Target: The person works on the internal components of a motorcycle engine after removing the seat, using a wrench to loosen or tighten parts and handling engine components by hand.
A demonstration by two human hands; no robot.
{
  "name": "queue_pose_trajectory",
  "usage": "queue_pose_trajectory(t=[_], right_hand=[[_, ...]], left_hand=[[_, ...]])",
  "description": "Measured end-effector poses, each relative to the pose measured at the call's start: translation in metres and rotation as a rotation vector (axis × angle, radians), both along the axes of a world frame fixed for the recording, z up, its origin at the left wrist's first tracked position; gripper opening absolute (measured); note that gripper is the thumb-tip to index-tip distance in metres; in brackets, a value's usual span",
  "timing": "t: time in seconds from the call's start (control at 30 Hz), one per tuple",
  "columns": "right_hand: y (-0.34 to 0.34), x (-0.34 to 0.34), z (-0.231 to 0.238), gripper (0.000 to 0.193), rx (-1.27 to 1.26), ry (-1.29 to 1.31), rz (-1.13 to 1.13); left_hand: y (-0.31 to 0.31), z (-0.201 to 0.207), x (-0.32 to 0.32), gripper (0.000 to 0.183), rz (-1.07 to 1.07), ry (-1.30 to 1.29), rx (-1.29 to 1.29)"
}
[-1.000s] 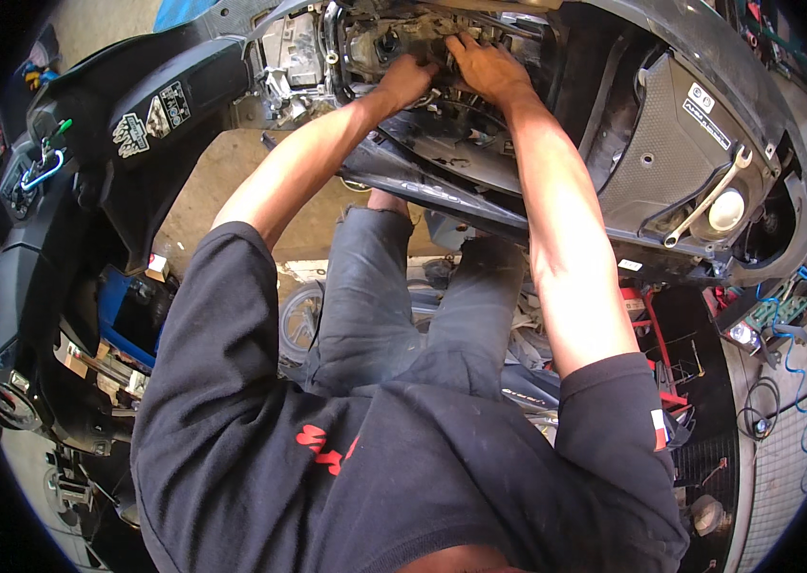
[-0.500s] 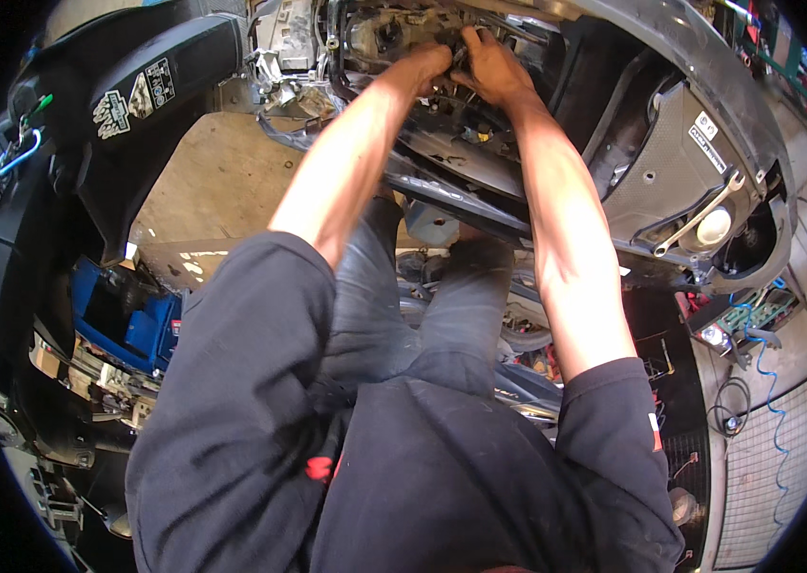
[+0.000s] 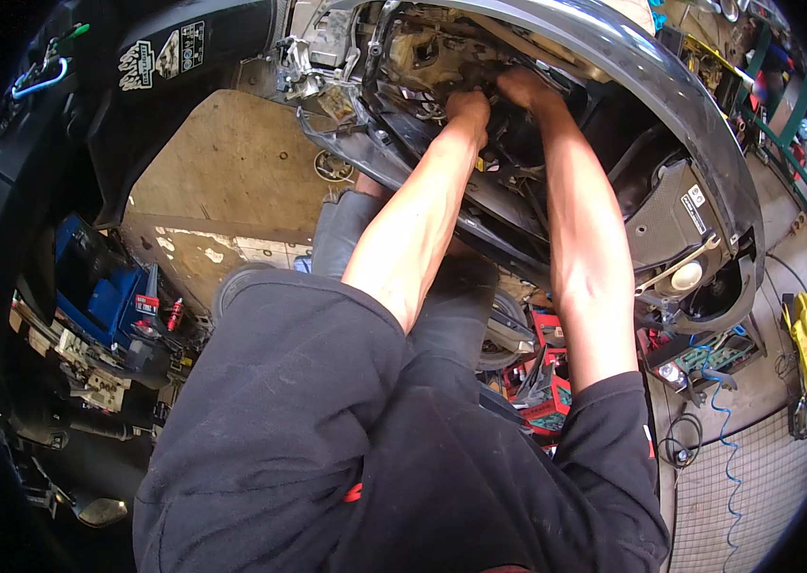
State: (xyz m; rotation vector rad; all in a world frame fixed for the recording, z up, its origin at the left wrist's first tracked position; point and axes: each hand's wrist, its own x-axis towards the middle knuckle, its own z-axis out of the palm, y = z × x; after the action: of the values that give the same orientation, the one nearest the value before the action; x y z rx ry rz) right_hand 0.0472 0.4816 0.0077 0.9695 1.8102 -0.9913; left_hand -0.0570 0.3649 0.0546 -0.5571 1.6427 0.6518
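Both arms reach into the exposed inside of a vehicle's dark bodywork [image 3: 700, 105]. My left hand [image 3: 467, 107] is closed among the hoses and cables, its fingertips mostly hidden. Just right of it and slightly farther in, my right hand [image 3: 526, 88] has its fingers curled toward the same spot. Whatever they grip between them is too dark and small to make out. A black tube [image 3: 370, 48] runs down left of the hands, near a worn metal bracket [image 3: 303, 69].
An open-end wrench [image 3: 676, 264] lies on the grey textured cover [image 3: 666, 215] at right. A black panel with stickers [image 3: 69, 162] stands at left. Red tool cases [image 3: 547, 401] sit below my right forearm. A coiled blue air hose [image 3: 730, 458] and a yellow umbrella-like object [image 3: 806, 329] are farther right.
My view has shifted, bringing more of the right-hand floor and the red cases into sight. Both hands stay close together inside the bodywork; my left hand now sits slightly nearer than the right.
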Motion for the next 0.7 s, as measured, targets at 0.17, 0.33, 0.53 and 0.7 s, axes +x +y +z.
queue_pose_trajectory(t=[0.17,0.33,0.53,0.7], right_hand=[[-0.034,-0.050,0.027,0.042,-0.041,0.216,0.133],[-0.037,-0.073,0.089,0.041,0.037,0.238,0.005],[-0.038,-0.053,0.070,0.046,0.002,0.212,-0.148],[-0.039,-0.044,0.061,0.051,-0.010,0.241,-0.125]], left_hand=[[-0.031,0.010,-0.055,0.019,0.374,-0.271,0.128],[-0.031,-0.001,-0.061,0.018,0.317,-0.354,0.072],[-0.028,-0.005,-0.067,0.014,0.306,-0.514,0.115],[-0.027,0.003,-0.057,0.009,0.283,-0.405,0.149]])
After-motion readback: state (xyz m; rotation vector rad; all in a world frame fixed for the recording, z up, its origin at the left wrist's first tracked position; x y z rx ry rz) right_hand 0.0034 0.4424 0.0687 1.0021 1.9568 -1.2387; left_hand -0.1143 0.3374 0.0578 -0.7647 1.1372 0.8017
